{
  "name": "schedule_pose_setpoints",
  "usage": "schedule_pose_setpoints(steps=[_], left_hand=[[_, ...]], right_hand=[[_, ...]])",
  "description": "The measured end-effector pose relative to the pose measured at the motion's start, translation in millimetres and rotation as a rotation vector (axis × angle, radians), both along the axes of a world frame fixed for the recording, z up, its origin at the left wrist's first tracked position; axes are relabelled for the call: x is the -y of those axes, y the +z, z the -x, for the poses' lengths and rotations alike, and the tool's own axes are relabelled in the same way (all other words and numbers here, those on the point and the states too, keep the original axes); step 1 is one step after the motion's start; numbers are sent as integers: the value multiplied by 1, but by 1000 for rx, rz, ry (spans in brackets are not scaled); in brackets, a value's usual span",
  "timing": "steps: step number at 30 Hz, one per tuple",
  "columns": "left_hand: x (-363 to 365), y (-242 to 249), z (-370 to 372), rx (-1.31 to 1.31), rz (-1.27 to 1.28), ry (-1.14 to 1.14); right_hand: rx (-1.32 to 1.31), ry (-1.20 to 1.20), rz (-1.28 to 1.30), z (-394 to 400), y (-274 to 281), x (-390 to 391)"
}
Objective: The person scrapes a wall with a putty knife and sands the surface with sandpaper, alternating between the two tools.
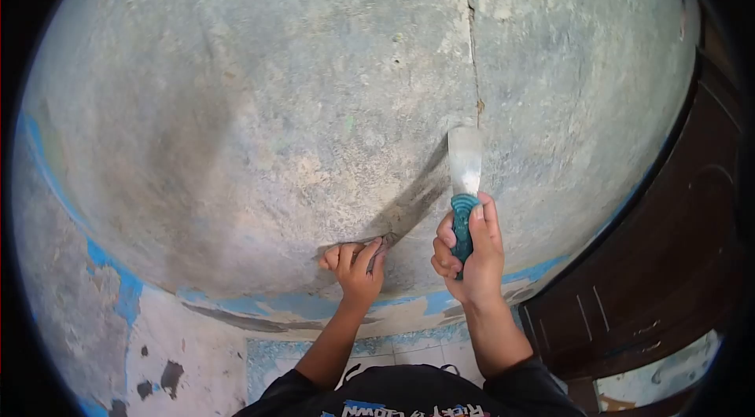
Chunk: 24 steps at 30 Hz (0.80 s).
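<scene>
My right hand (467, 248) grips the teal handle of a putty knife (464, 173). Its flat metal blade points up and lies against a worn grey plaster wall (275, 102), just below a vertical crack (473, 47). My left hand (355, 261) rests on the wall lower and to the left, fingers together and pressed flat against the surface, holding nothing. The two hands are about a hand's width apart.
A band of peeling blue paint (118, 283) runs along the wall's lower part. A dark wooden door (668, 260) stands at the right. Pale floor tiles (409, 350) show below, between my arms.
</scene>
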<state>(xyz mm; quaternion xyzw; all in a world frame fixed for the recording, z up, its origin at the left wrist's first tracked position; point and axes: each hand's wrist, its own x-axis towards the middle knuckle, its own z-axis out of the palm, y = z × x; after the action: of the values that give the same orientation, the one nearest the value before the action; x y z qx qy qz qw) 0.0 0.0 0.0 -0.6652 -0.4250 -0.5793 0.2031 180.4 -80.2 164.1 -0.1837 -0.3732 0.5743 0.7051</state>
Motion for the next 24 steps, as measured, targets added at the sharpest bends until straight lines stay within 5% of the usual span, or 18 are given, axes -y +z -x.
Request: schedule_pose_setpoints(steps=[9, 18, 24], left_hand=[[13, 12, -17, 116, 44, 5], [6, 196, -62, -1, -304, 114], [-4, 202, -89, -271, -396, 177]], right_hand=[[4, 25, 89, -12, -3, 9], [-97, -185, 235, -76, -97, 73], [-69, -181, 346, -114, -122, 108]])
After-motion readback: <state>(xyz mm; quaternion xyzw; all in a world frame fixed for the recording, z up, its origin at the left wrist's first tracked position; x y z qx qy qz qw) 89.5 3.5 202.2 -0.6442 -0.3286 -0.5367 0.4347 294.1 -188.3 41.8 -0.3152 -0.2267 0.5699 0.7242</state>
